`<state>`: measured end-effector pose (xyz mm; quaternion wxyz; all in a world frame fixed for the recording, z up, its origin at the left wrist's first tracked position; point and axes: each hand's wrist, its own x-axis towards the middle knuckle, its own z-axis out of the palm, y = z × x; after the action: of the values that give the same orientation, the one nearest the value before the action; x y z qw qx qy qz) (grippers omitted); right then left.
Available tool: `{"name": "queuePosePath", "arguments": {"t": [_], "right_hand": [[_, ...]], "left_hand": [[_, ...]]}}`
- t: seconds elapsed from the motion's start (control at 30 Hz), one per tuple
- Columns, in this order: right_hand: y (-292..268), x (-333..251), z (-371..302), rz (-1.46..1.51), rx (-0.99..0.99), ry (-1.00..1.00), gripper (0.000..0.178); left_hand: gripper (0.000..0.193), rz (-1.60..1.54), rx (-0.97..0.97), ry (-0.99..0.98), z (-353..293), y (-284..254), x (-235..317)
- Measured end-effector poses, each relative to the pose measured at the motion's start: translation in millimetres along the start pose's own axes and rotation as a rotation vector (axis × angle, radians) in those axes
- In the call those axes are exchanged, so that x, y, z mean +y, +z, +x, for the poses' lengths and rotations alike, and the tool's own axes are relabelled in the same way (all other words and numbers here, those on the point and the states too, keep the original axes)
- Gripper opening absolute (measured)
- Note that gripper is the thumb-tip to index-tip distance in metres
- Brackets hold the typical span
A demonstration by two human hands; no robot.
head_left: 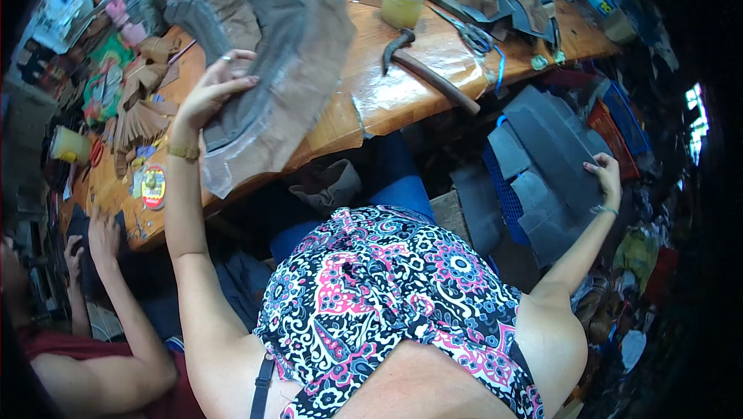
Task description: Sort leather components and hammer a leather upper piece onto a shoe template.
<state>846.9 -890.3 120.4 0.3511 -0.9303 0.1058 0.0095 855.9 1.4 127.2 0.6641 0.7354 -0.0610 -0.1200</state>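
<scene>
My left hand [217,86] is raised over the bench, its fingers closed on the edge of a large curved brown leather piece [309,71] with dark grey strips along its inner side. This piece is slightly blurred, and its lower corner hangs past the bench's front edge. Out to the right, beside the bench, my right hand [607,181] grips the edge of a dark grey flat panel [553,140]. Lighter grey pieces [530,194] lie against that panel's left side. The fingertips of my right hand show on top of the panel; the thumb is hard to make out.
On the wooden bench [333,136] lie a hammer [437,78], scissors [468,34] and a lidded jar of yellowish stuff [403,3]. Leather scraps [139,102] and a round tin [153,187] are at left. A co-worker's hands [101,241] work at lower left, near the bench edge.
</scene>
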Motion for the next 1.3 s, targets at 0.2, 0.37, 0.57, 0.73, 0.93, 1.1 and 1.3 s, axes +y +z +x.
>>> {"name": "queuePosePath", "arguments": {"t": [0.2, 0.37, 0.57, 0.73, 0.93, 1.1, 1.3], "right_hand": [[14, -165, -67, 0.707, -0.15, -0.255, 0.024], [56, -267, -95, 0.597, -0.295, -0.554, 0.029], [138, -396, -85, 0.332, -0.766, -0.781, 0.036], [227, -494, -81, 0.414, -1.107, -1.14, 0.032], [322, -614, -98, 0.726, -1.757, -1.332, 0.036], [361, -591, -58, 0.483, -1.344, -1.205, 0.027], [421, -526, 4, -0.064, -1.172, -0.967, 0.022]], "left_hand": [[0.053, -0.005, -0.196, -0.193, 7, -1, -24], [0.073, 0.06, -0.084, 0.052, -5, 2, 5], [0.048, 0.328, 0.311, 0.351, -104, 8, 68], [0.069, -0.127, 0.598, 0.585, -189, 21, 90], [0.077, -0.256, 0.183, 0.894, -289, 36, 120], [0.076, -0.507, 0.628, 0.744, -307, 30, 78], [0.072, -0.126, 0.774, 0.439, -306, 45, 92]]}}
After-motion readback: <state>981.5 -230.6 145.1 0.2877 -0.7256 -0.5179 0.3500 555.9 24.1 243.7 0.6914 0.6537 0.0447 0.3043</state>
